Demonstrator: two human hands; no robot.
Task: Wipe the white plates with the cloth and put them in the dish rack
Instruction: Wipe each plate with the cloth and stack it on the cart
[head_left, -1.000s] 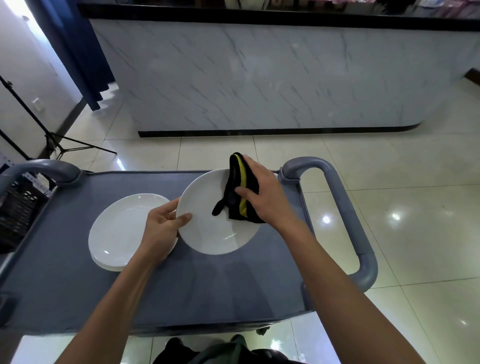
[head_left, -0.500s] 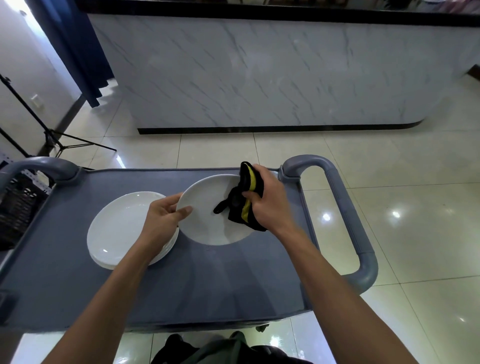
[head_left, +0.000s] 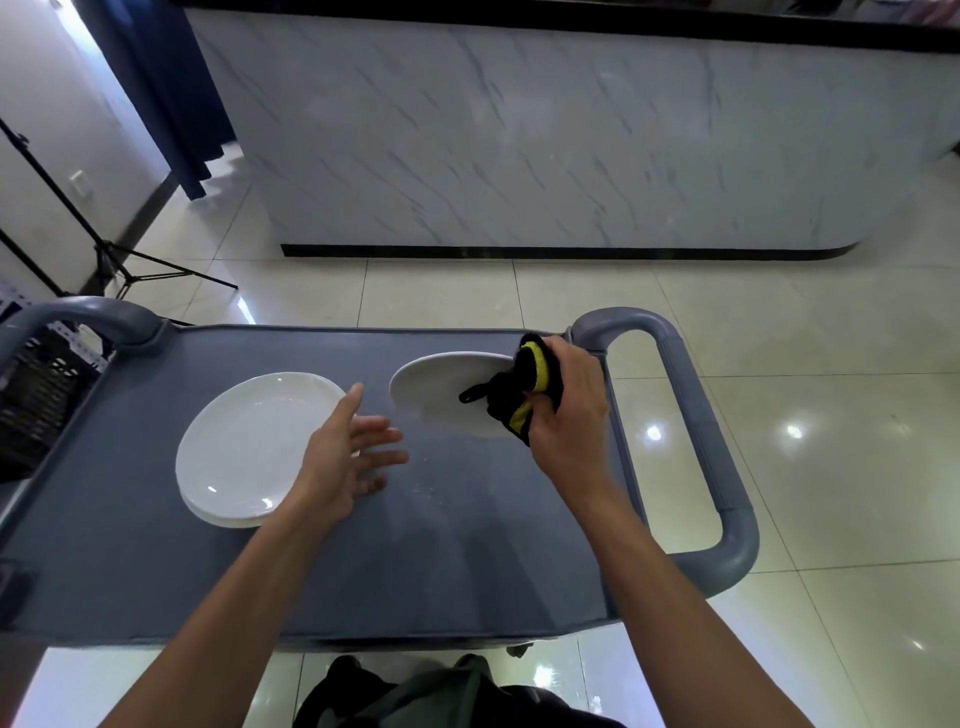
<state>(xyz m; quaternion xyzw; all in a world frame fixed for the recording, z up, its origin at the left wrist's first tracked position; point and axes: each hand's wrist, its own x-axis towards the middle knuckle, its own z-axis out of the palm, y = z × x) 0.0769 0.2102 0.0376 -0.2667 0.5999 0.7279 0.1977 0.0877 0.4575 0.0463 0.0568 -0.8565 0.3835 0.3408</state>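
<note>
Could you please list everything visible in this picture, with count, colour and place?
held plate: one, white, above the cart's right end
stacked plates: at least two, white, left on the cart
cloth: one, black and yellow, against the held plate
cart: one, grey, handles at both ends
crate: one, black, far left
tripod: one, black, on the floor
counter: one, white marble
left hand: open, holding nothing
right hand: grips cloth and plate

On the cart (head_left: 156, 545), stacked plates (head_left: 254, 447) lie left of the held plate (head_left: 441, 389).
</note>
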